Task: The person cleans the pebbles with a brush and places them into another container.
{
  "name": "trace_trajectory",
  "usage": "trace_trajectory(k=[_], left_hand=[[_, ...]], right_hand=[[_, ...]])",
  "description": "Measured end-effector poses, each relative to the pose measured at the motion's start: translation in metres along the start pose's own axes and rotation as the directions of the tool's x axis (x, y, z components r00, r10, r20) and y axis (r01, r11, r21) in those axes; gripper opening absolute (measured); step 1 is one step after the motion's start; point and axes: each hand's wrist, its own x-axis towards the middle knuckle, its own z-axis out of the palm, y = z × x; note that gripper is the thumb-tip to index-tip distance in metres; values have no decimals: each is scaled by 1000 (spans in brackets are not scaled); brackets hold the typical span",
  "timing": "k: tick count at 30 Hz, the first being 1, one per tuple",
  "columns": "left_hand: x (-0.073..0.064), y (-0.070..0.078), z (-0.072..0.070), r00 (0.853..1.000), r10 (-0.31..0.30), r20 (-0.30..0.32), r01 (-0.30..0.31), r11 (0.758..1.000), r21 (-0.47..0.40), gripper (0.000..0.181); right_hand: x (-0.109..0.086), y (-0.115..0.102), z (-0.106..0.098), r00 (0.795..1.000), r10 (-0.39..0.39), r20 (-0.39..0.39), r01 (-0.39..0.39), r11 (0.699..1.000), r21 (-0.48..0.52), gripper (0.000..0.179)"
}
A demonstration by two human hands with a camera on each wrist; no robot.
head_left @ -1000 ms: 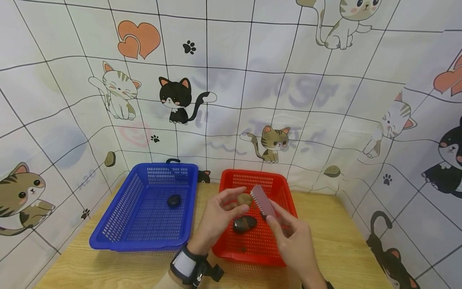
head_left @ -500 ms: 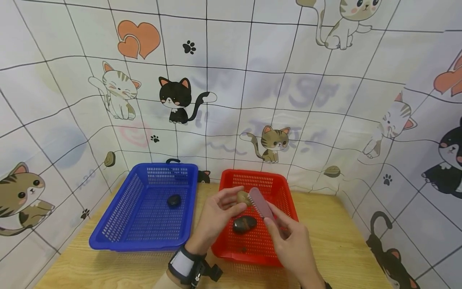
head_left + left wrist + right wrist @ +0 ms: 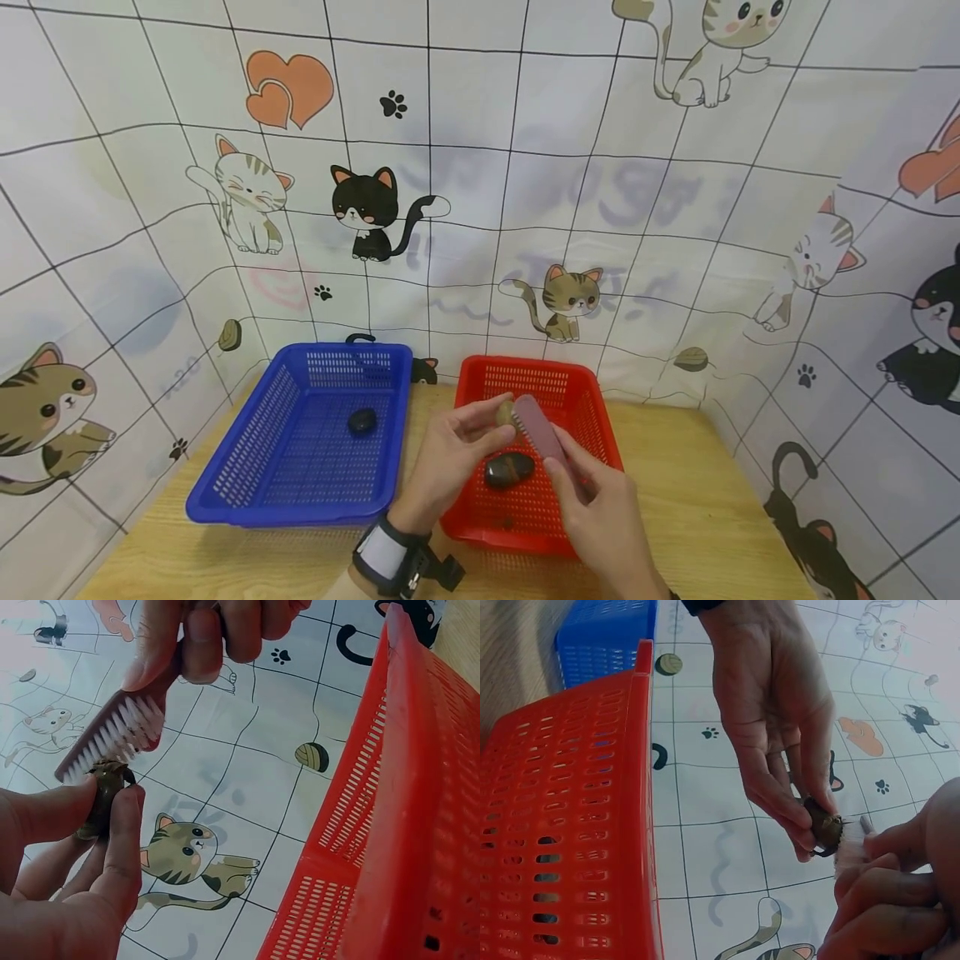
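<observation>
Over the red basket (image 3: pixel 480 533), my left hand (image 3: pixel 450 458) pinches a small olive-brown stone (image 3: pixel 106 796) between thumb and fingers. My right hand (image 3: pixel 609 521) grips a brush (image 3: pixel 542 433) with a dusky-pink back and white bristles. Those bristles (image 3: pixel 124 733) face the stone and meet its upper end in the left wrist view. In the right wrist view the bristle tips lie right against the stone (image 3: pixel 825 829), while the fingers cover most of the brush. A larger dark stone with a brown band (image 3: pixel 509 471) lies in the red basket below both hands.
To the left stands a blue basket (image 3: pixel 300 518) holding one black stone (image 3: pixel 362 421). Both baskets rest on a wooden table (image 3: pixel 675 492), with a cat-patterned sheet (image 3: pixel 465 192) rising behind and at the sides. A strap with a small device (image 3: pixel 386 554) circles my left wrist.
The brush has come slightly left and down, from just beside the stone to right against it. The left hand keeps its pinch on the stone, nearly in place.
</observation>
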Motion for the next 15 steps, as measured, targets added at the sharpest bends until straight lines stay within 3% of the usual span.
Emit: trace_trajectory(k=[4,11,15], left_hand=[[-1,2,-1,1000,11,14,-12,1000,28,50],[-2,2,1,999,33,-18,-33,999,7,48],[-3,1,2,999,52,6,-53,998,39,48]], right_hand=[[2,1,1,1000,6,-24,-6,1000,-1,51],[3,3,-1,1000,-6,-13,7,1000,29,51],[1,3,0,1000,-25,-6,26,999,47,52]])
